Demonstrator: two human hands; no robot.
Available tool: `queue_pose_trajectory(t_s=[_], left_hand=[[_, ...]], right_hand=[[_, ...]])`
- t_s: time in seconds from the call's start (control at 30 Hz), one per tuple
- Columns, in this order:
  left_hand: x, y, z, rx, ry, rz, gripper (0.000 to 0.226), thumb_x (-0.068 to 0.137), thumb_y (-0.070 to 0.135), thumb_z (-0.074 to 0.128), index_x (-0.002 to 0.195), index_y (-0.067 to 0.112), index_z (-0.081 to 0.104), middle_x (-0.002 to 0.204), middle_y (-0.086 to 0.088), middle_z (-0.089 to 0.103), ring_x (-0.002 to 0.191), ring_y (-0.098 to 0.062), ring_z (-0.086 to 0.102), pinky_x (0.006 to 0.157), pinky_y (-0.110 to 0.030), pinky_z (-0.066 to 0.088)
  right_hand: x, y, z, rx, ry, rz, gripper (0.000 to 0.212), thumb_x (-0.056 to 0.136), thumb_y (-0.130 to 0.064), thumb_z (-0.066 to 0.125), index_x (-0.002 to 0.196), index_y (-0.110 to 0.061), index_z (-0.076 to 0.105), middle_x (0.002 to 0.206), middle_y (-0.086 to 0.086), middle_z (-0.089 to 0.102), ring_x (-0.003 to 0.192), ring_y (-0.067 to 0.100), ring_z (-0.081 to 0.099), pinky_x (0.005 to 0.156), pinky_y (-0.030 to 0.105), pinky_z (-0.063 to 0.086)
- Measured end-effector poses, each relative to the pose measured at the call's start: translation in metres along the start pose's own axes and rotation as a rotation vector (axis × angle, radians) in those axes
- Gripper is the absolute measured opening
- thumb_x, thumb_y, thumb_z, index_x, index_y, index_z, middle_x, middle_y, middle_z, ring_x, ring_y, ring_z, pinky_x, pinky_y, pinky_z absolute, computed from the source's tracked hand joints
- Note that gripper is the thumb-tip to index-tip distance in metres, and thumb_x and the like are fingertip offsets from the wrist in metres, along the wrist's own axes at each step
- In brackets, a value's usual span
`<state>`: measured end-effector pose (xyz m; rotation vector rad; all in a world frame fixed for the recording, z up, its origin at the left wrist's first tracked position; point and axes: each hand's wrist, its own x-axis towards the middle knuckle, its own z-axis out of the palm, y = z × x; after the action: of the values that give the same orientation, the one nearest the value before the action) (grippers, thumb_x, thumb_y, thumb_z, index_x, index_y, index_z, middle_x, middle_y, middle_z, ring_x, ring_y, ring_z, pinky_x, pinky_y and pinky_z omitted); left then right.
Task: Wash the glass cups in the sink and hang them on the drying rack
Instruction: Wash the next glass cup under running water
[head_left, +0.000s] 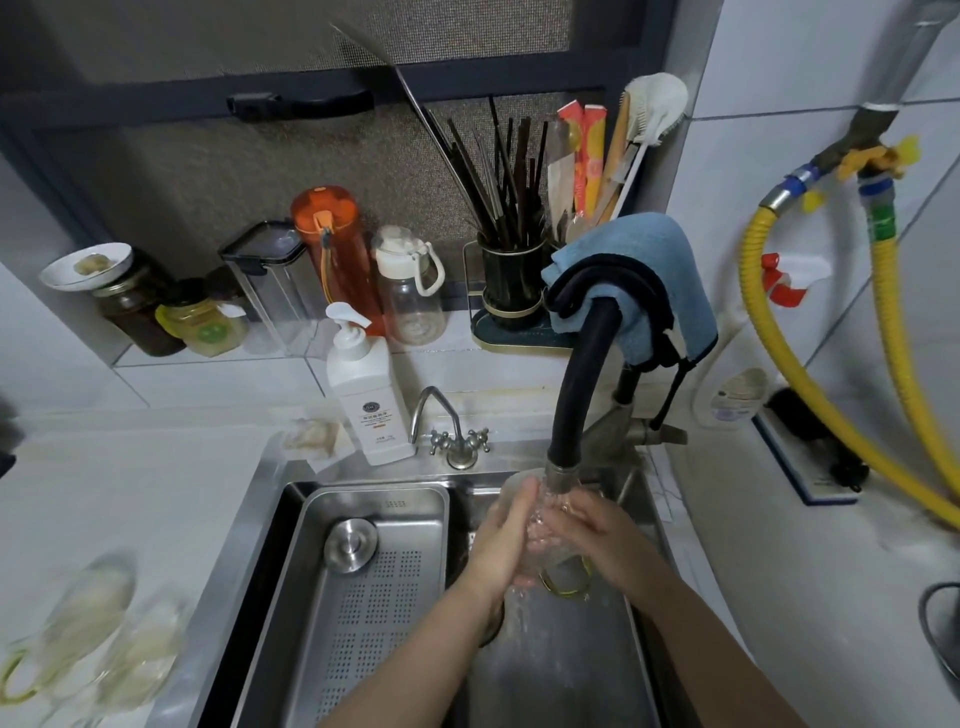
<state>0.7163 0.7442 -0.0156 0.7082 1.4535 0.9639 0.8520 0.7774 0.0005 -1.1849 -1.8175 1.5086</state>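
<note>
A clear glass cup (556, 558) with a yellow-green handle is held between both hands over the sink (561, 670). Water runs onto it from the black faucet spout (561, 467). My left hand (501, 540) grips the cup's left side, fingers pointing up toward the spout. My right hand (597, 535) wraps its right side, with the handle showing below it. The hands and the splashing water hide most of the glass. More glass cups (98, 634) with yellow-green handles lie blurred on the white counter at lower left. No drying rack shows.
A perforated steel drain tray (415, 519) with a round lid fills the sink's left half. A white soap pump bottle (363, 384) and a small chrome tap (447, 426) stand behind it. A blue cloth (649, 270) hangs over the faucet. Jars, bottles and a chopstick holder (511, 280) line the ledge.
</note>
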Motion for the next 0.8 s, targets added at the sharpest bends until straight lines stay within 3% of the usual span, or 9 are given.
queue_pose_trajectory(t_s=[0.13, 0.2, 0.27, 0.33, 0.47, 0.57, 0.67, 0.73, 0.8], left_hand=[[0.002, -0.010, 0.001, -0.047, -0.076, 0.027, 0.063, 0.082, 0.067, 0.052, 0.137, 0.037, 0.044, 0.126, 0.010, 0.062, 0.105, 0.001, 0.062, 0.077, -0.018, 0.050], [0.007, -0.016, -0.003, -0.135, -0.077, 0.046, 0.075, 0.079, 0.063, 0.064, 0.143, 0.042, 0.033, 0.138, 0.007, 0.054, 0.119, -0.005, 0.057, 0.098, -0.026, 0.047], [0.010, -0.016, -0.008, -0.205, -0.054, 0.077, 0.071, 0.082, 0.057, 0.064, 0.144, 0.042, 0.032, 0.138, 0.003, 0.056, 0.118, -0.013, 0.060, 0.096, -0.034, 0.050], [0.012, -0.014, -0.014, -0.245, -0.023, 0.097, 0.064, 0.084, 0.055, 0.061, 0.141, 0.035, 0.038, 0.133, 0.000, 0.060, 0.110, -0.016, 0.066, 0.086, -0.035, 0.056], [0.010, -0.020, -0.018, -0.225, -0.033, 0.105, 0.069, 0.079, 0.053, 0.071, 0.138, 0.046, 0.037, 0.142, 0.000, 0.052, 0.122, -0.016, 0.058, 0.109, -0.042, 0.042], [0.008, -0.019, -0.020, -0.266, -0.042, 0.104, 0.063, 0.082, 0.045, 0.071, 0.136, 0.049, 0.040, 0.132, 0.000, 0.061, 0.117, -0.018, 0.062, 0.105, -0.043, 0.045], [0.008, -0.013, -0.022, -0.305, -0.049, 0.067, 0.050, 0.089, 0.041, 0.061, 0.136, 0.041, 0.043, 0.117, 0.002, 0.069, 0.100, -0.015, 0.070, 0.083, -0.031, 0.057], [0.008, -0.012, -0.022, -0.331, -0.064, 0.025, 0.047, 0.092, 0.039, 0.059, 0.136, 0.042, 0.042, 0.120, -0.003, 0.068, 0.095, -0.017, 0.072, 0.076, -0.032, 0.058], [0.007, -0.014, -0.020, -0.386, -0.093, 0.002, 0.049, 0.091, 0.038, 0.059, 0.137, 0.043, 0.040, 0.122, -0.007, 0.068, 0.103, -0.025, 0.070, 0.083, -0.040, 0.057]], right_hand=[[0.003, 0.007, 0.001, 0.095, 0.178, 0.042, 0.021, 0.095, -0.021, 0.055, 0.077, -0.021, 0.067, 0.069, -0.008, 0.067, 0.070, 0.005, 0.063, 0.064, 0.014, 0.047], [0.005, 0.011, 0.004, 0.192, 0.119, 0.059, 0.019, 0.097, -0.021, 0.052, 0.094, -0.014, 0.070, 0.090, 0.004, 0.073, 0.088, 0.018, 0.069, 0.082, 0.026, 0.053], [0.001, 0.010, 0.008, 0.206, -0.010, 0.047, 0.020, 0.097, -0.020, 0.052, 0.108, -0.012, 0.067, 0.104, 0.008, 0.071, 0.100, 0.019, 0.068, 0.090, 0.032, 0.052], [0.001, 0.014, 0.010, 0.020, -0.072, 0.010, 0.019, 0.097, -0.022, 0.053, 0.109, -0.013, 0.065, 0.100, 0.001, 0.073, 0.095, 0.011, 0.069, 0.085, 0.026, 0.054], [0.007, 0.013, 0.015, 0.066, 0.077, 0.055, 0.017, 0.096, -0.026, 0.054, 0.093, -0.018, 0.069, 0.087, -0.002, 0.074, 0.084, 0.010, 0.071, 0.083, 0.030, 0.055], [0.011, 0.012, 0.019, 0.119, 0.139, 0.076, 0.023, 0.094, -0.036, 0.054, 0.088, -0.021, 0.071, 0.085, 0.000, 0.072, 0.082, 0.013, 0.068, 0.083, 0.037, 0.051], [0.008, 0.009, 0.017, 0.161, -0.020, 0.056, 0.024, 0.096, -0.027, 0.054, 0.113, -0.017, 0.067, 0.105, -0.002, 0.072, 0.100, 0.007, 0.067, 0.090, 0.026, 0.050], [0.008, 0.010, 0.013, 0.082, -0.007, 0.040, 0.023, 0.096, -0.027, 0.054, 0.103, -0.011, 0.067, 0.092, 0.001, 0.071, 0.087, 0.012, 0.069, 0.083, 0.028, 0.053], [0.011, 0.009, 0.014, 0.044, 0.089, 0.070, 0.035, 0.093, -0.039, 0.055, 0.085, -0.006, 0.065, 0.075, 0.006, 0.063, 0.070, 0.021, 0.061, 0.077, 0.038, 0.050]])
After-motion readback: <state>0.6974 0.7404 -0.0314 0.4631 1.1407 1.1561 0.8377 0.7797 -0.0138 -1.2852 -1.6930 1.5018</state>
